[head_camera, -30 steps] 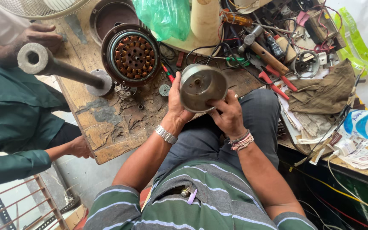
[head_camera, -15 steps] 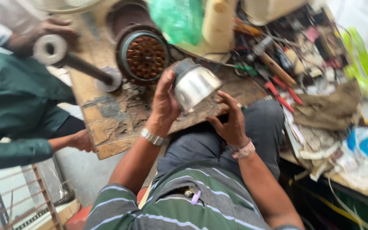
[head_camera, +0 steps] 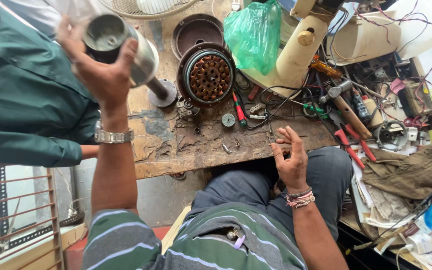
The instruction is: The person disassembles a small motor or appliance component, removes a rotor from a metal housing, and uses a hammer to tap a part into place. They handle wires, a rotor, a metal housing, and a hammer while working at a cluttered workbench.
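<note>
At upper left of the frame, the left hand (head_camera: 107, 75) wraps its grip around a metal cup (head_camera: 121, 45). The right hand (head_camera: 291, 160), fingers loosely spread and empty, hovers at the bench (head_camera: 186, 155) edge.

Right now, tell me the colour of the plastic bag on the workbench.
Translucent green: the plastic bag shows clearly in the head view.
</note>
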